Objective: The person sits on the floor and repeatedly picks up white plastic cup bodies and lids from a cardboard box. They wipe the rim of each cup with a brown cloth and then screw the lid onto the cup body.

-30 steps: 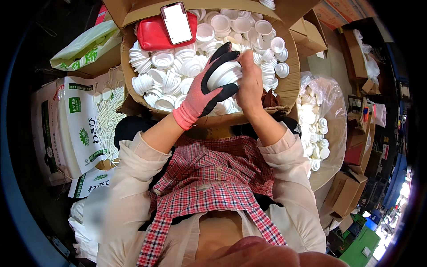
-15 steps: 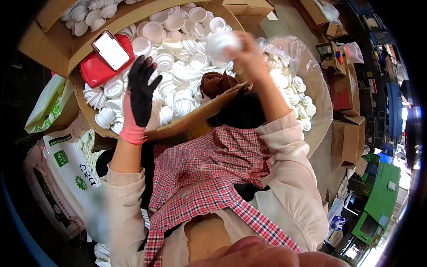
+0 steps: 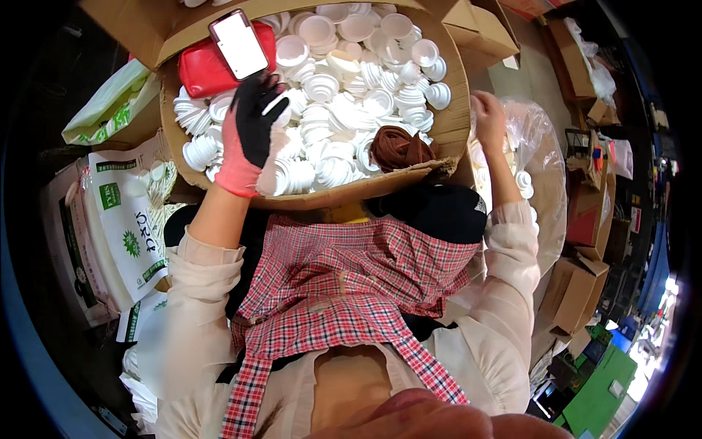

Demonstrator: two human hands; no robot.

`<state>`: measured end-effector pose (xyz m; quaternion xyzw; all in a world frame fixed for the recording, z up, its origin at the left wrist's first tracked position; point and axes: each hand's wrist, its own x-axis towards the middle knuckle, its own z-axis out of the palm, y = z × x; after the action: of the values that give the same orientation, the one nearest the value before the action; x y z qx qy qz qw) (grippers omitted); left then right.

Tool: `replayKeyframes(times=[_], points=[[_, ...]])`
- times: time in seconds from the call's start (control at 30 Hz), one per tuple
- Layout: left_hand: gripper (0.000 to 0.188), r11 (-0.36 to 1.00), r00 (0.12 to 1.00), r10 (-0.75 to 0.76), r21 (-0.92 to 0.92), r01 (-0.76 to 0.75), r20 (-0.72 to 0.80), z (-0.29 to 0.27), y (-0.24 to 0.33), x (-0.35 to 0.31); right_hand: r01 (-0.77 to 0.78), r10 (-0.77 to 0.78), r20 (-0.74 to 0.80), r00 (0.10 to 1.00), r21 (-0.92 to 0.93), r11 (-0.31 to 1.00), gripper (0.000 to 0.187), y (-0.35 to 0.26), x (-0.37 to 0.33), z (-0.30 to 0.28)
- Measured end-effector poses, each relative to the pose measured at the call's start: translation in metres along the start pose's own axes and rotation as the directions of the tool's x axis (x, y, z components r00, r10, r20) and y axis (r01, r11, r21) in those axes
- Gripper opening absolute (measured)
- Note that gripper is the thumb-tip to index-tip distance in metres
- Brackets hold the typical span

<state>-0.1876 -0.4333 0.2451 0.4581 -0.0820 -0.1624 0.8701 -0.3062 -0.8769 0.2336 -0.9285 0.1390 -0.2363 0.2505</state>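
Observation:
My left hand (image 3: 252,132), in a black and pink work glove, hovers over the near left part of a cardboard box with its fingers apart. It holds nothing that I can see. White round plastic lids (image 3: 322,88) lie heaped below it, some in nested stacks. Beyond its fingertips a phone (image 3: 240,45) with a bright screen leans on a red pouch (image 3: 201,69). My bare right hand (image 3: 490,121) is just past the box's right edge, above a second container. Its fingers are bent and partly hidden, and no lid shows in it.
The cardboard box (image 3: 307,199) stands before my knees. A brown cloth-like bundle (image 3: 398,148) lies in its near right corner. Clear plastic film (image 3: 541,132) lines the container at right, where more white pieces (image 3: 523,183) show. White printed sacks (image 3: 128,219) stand at left.
My right hand has moved right and down, and the white lid it held is no longer visible in it. The whole view has shifted; my left hand stays spread over the box.

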Motion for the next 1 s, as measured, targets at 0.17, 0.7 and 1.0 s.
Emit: replayKeyframes(times=[0.17,0.7,1.0], points=[[0.036,0.975,0.982,-0.189,-0.124,0.185,-0.019,0.014,-0.013,0.000,0.156,-0.208,0.344,0.916,0.172,0.973,0.027,-0.106,0.026,0.122],[0.080,0.506,0.808,-0.343,-0.630,0.589,0.480,-0.005,0.008,0.003,0.109,-0.132,0.502,0.855,0.075,0.991,0.047,-0.176,-0.036,0.129],[0.072,0.681,0.887,-0.253,-0.580,0.447,0.386,-0.002,0.026,-0.010,-0.501,-0.113,0.530,0.841,0.840,0.207,0.042,-0.208,-0.006,0.068]])
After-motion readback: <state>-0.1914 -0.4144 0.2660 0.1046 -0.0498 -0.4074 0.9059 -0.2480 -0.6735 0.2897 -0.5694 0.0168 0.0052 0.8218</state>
